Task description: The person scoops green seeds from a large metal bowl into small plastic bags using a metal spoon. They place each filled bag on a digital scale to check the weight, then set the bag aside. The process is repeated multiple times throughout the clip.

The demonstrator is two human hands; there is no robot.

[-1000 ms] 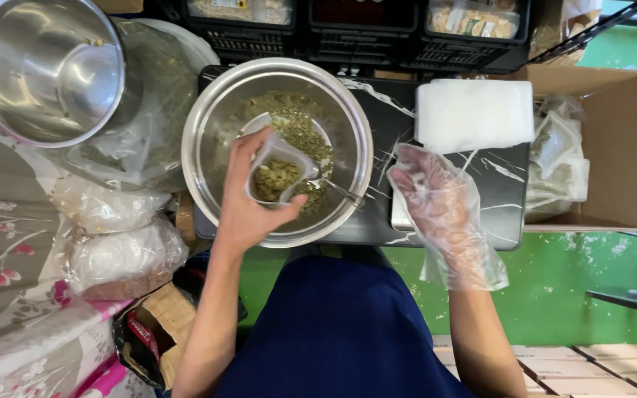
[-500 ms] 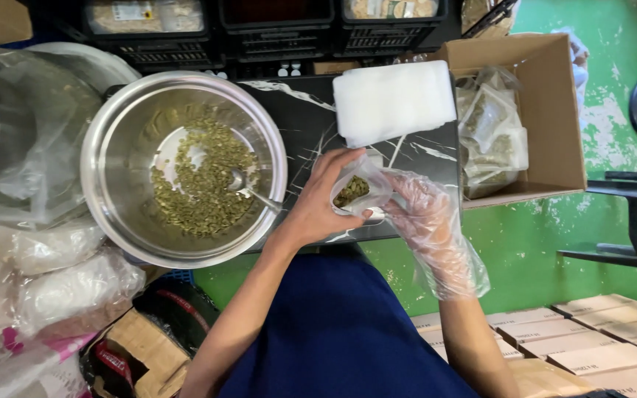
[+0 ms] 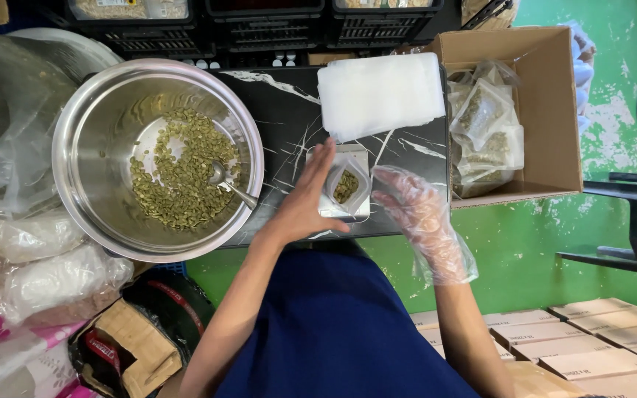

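Overhead view of a black marble-patterned worktop point(image 3: 289, 110). A small clear pouch point(image 3: 347, 186), partly filled with green seeds, stands on a small white scale point(image 3: 337, 210) near the worktop's front edge, right of centre. The bare left hand point(image 3: 305, 197) is spread flat, fingers extended, just beside the pouch on its left; whether it touches the pouch cannot be told. The right hand point(image 3: 412, 206), in a loose clear plastic glove, hangs open just right of the pouch, fingers apart and gripping nothing.

At the worktop's left end sits a large steel bowl point(image 3: 97, 125) holding a shallow layer of green seeds point(image 3: 178, 173), with a metal spoon point(image 3: 228, 184) resting in it, handle towards the front rim. A stack of empty white pouches point(image 3: 381, 92) lies at the back edge. Past the right end, a cardboard box point(image 3: 551, 110) holds filled pouches point(image 3: 484, 133).

Judgement: for a true reading, both hands should stay clear of pouch and platform until the pouch stands steady and upright.
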